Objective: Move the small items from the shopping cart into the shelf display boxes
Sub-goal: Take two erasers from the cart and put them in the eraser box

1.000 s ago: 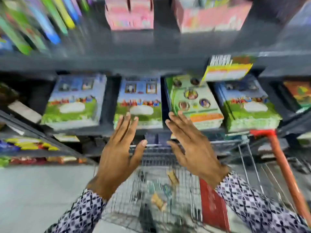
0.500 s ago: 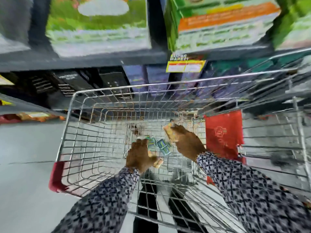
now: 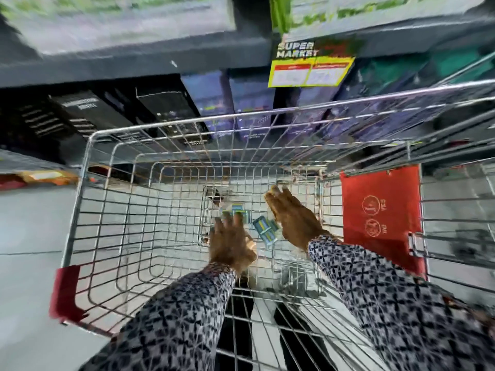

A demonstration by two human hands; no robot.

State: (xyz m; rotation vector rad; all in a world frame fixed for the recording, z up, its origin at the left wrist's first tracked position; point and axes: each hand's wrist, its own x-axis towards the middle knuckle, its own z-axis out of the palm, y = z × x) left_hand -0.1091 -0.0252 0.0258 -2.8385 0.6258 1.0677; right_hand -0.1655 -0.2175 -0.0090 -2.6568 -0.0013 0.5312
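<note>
Down in the silver wire shopping cart [image 3: 88,199], both hands now work at the basket floor, where a second ago they were raised flat before the shelf boxes; the head has dipped with them. That suggests a fresh pick-up is under way. The left hand [image 3: 230,242] hangs with fingers spread over the small blue-and-green packets [image 3: 263,229], apparently gripping nothing. The right hand [image 3: 294,215] curls near a tan packet [image 3: 270,195] at its fingertips; whether it pinches it I cannot tell. Wire walls close in on every side, with the red plastic seat flap [image 3: 380,215] just right of the wrist, so lifting straight up looks clearest. Beyond the rim, the grey shelf edge [image 3: 134,60] carries a yellow price tag [image 3: 310,73].
</note>
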